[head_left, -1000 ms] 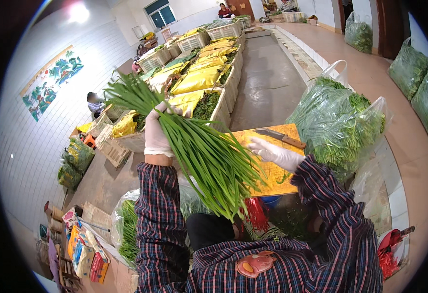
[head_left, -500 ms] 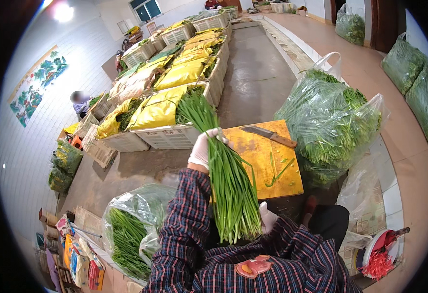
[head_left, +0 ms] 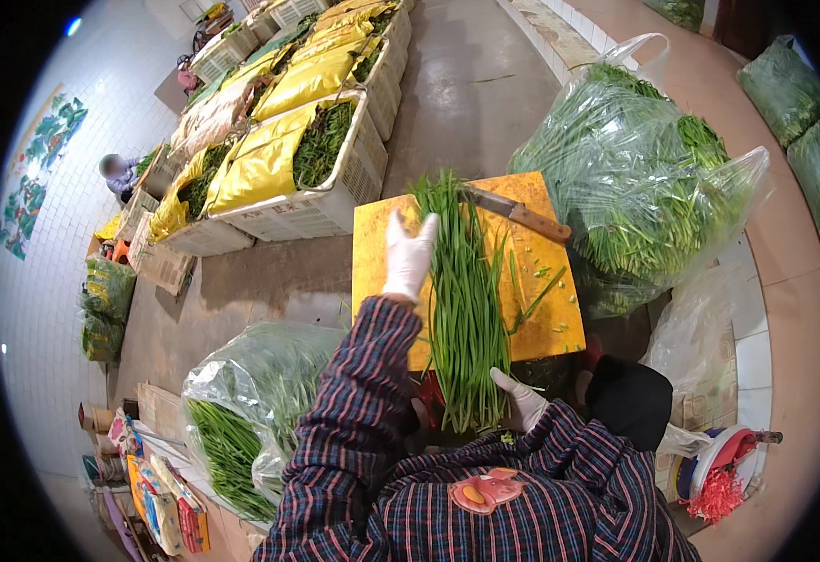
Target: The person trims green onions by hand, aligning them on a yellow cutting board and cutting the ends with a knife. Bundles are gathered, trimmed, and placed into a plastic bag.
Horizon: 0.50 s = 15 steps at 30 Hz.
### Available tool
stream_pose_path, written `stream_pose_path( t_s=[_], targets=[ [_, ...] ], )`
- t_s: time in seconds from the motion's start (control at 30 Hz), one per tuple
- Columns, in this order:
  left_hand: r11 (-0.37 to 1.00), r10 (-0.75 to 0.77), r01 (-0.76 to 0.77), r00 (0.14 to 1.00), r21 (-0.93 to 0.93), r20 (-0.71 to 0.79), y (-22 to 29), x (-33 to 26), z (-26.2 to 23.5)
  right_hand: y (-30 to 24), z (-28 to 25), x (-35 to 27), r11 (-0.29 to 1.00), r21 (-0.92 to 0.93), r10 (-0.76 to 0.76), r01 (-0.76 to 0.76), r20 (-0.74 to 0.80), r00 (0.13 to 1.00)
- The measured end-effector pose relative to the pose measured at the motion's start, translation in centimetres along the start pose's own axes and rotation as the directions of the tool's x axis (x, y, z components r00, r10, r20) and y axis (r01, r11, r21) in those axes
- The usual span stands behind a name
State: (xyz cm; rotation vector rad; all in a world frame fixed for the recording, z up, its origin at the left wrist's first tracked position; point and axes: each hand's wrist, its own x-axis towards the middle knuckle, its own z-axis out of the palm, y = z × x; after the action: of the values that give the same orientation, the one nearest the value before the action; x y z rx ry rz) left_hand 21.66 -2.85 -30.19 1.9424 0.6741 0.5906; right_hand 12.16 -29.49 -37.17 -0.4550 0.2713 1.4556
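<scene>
In the head view, a bunch of long green leaves [head_left: 466,290] is lying lengthwise over a yellow cutting board [head_left: 377,244], its lower ends hanging past the near edge, probably so the right hand can reach them. A wooden-handled knife [head_left: 517,214] is resting toward the board's far right, seemingly leaving room for the bunch. The gloved left hand [head_left: 410,253] is spreading its fingers beside the upper leaves, gripping nothing; contact is unclear. The gloved right hand [head_left: 522,401] is sitting against the lower ends, thumb raised; its fingers are hiding, so I cannot tell whether it is gripping.
</scene>
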Motion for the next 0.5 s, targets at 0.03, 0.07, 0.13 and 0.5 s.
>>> stream_pose_path(
  t_s=[0.03, 0.07, 0.13, 0.5],
  targets=[
    [0.998, 0.028, -0.031, 0.999, -0.063, -0.044, 1.0, -1.2, -1.6, 0.4, -0.4, -0.2, 0.999, 0.035, -0.025, 0.026, -0.007, 1.000],
    [0.981, 0.040, -0.052, 0.997, -0.187, -0.064, 2.1, -3.1, -3.9, 0.5, -0.4, 0.0, 0.997, 0.060, -0.043, 0.043, -0.001, 0.999],
    [0.949, 0.043, -0.057, 0.998, -0.311, -0.051, 0.8, -8.0, -8.0, 0.6, -0.3, 0.3, 0.997, 0.082, -0.014, 0.013, 0.011, 1.000],
    [0.593, -0.499, 0.698, 0.710, -0.401, 0.497, -2.8, -23.7, -7.3, 0.2, 1.9, -0.1, 0.985, -0.152, -0.095, 0.080, -0.093, 0.991]
  ],
)
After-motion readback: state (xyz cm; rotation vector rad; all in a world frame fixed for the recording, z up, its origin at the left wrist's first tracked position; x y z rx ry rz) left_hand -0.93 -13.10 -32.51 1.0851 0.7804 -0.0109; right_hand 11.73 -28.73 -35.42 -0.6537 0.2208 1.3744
